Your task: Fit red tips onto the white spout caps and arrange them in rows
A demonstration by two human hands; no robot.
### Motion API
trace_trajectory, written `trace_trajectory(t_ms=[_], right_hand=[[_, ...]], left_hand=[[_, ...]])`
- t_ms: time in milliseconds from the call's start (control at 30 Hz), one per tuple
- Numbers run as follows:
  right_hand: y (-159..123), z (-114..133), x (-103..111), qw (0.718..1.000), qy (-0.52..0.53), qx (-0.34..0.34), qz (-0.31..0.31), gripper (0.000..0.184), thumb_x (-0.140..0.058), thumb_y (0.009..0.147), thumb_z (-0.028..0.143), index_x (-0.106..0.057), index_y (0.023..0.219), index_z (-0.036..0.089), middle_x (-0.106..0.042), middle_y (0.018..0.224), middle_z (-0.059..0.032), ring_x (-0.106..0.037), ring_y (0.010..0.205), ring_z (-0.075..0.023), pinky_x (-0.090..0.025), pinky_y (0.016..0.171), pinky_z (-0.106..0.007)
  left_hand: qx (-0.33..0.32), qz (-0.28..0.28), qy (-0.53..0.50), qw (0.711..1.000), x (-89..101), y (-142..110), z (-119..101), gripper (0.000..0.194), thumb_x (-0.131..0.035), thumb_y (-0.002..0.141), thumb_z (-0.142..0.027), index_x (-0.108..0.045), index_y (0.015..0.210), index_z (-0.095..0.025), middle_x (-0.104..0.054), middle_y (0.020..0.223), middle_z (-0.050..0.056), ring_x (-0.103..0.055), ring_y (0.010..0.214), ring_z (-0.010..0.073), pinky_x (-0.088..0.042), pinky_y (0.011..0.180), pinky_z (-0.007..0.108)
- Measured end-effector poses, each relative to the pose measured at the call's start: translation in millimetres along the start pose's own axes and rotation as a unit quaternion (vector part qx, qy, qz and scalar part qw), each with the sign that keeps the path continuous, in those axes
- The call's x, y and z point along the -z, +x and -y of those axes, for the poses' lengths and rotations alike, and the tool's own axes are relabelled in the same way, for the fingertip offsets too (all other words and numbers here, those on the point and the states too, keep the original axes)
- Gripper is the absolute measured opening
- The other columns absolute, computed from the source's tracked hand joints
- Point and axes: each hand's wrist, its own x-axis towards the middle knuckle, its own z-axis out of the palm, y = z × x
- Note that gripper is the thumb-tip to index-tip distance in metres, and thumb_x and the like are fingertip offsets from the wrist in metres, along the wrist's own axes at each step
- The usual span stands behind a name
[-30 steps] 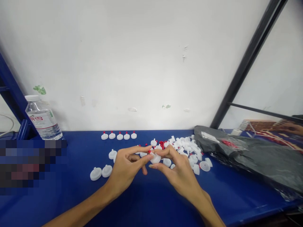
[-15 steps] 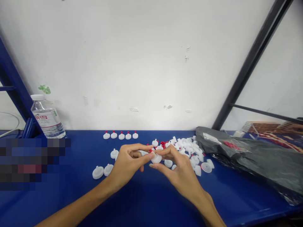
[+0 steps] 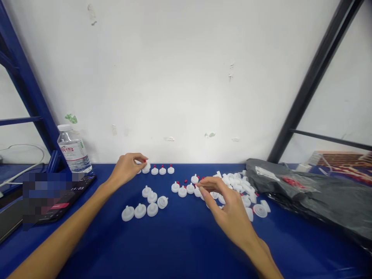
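Note:
At the back of the table, my left hand (image 3: 128, 167) pinches a white spouted cap with a red tip (image 3: 146, 168), beside a row of like red-tipped caps (image 3: 162, 171). My fingers partly cover the row's left end. My right hand (image 3: 225, 199) is over the pile of white plastic parts (image 3: 236, 182), thumb and index finger together; whatever they hold is too small or hidden to name. Just left of those fingertips stand several white spouted caps (image 3: 182, 191) with small red pieces (image 3: 185, 181) near them. Bare white caps (image 3: 140, 210) form a group at the middle left.
A water bottle (image 3: 74, 151) and a phone (image 3: 66, 201), partly blurred out, are on the left. On the right lies a dark plastic bag (image 3: 308, 201) with a clear packet of red pieces (image 3: 294, 182) on it. A white wall (image 3: 186, 77) rises behind the table.
My hands have parted. The left hand has carried the red-tipped cap back and left to the row; the right has stayed near the pile. The view has shifted slightly left.

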Motion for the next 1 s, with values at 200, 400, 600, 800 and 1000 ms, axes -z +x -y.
trace_trajectory(t_ms=[200, 400, 600, 800, 1000], right_hand=[[0.5, 2.4, 4.7, 0.999, -0.030, 0.012, 0.030, 0.014, -0.053, 0.100, 0.032, -0.066, 0.101, 0.029, -0.073, 0.101, 0.0004, -0.068, 0.096, -0.0206, -0.050, 0.085, -0.032], [-1.0, 2.4, 4.7, 0.998, -0.044, 0.011, 0.046, 0.011, -0.054, 0.099, 0.030, -0.065, 0.102, 0.031, -0.074, 0.101, 0.0034, -0.067, 0.098, -0.0203, -0.047, 0.089, -0.033], [-1.2, -0.4, 3.0, 0.997, -0.054, 0.014, 0.046, 0.012, -0.054, 0.099, 0.029, -0.066, 0.102, 0.031, -0.074, 0.102, 0.0030, -0.067, 0.100, -0.0212, -0.046, 0.091, -0.034], [-2.1, -2.2, 2.2, 0.997, -0.066, 0.016, 0.047, 0.013, -0.054, 0.099, 0.028, -0.066, 0.103, 0.031, -0.074, 0.101, 0.0038, -0.066, 0.101, -0.0201, -0.046, 0.093, -0.034], [-2.6, -3.4, 1.3, 0.996, -0.071, 0.018, 0.048, 0.014, -0.054, 0.098, 0.027, -0.067, 0.103, 0.032, -0.073, 0.101, 0.0038, -0.066, 0.102, -0.0202, -0.047, 0.094, -0.034]], left_hand=[[0.059, 0.074, 0.121, 0.988, 2.6, 10.0, 47.8, 0.011, -0.068, 0.067, -0.024, -0.073, 0.076, -0.022, -0.078, 0.081, 0.004, -0.071, 0.079, 0.0252, -0.043, 0.060, 0.026], [0.079, 0.101, 0.115, 0.985, -5.2, 11.6, 57.2, 0.017, -0.066, 0.066, -0.023, -0.073, 0.081, -0.021, -0.077, 0.081, 0.003, -0.070, 0.069, 0.0207, -0.043, 0.056, 0.024], [0.086, 0.108, 0.133, 0.982, -9.9, 12.9, 59.9, 0.028, -0.064, 0.068, -0.024, -0.072, 0.095, -0.020, -0.077, 0.083, 0.002, -0.070, 0.068, 0.0193, -0.044, 0.058, 0.024], [0.070, 0.061, 0.182, 0.979, -1.2, 7.7, 29.8, 0.037, -0.063, 0.073, -0.035, -0.067, 0.108, -0.021, -0.074, 0.099, 0.007, -0.068, 0.088, 0.0261, -0.044, 0.066, 0.029], [-0.009, 0.149, 0.157, 0.976, 1.8, -15.2, -33.9, 0.025, -0.053, 0.085, -0.042, -0.070, 0.090, -0.024, -0.073, 0.085, 0.002, -0.066, 0.073, 0.0214, -0.041, 0.061, 0.030]])
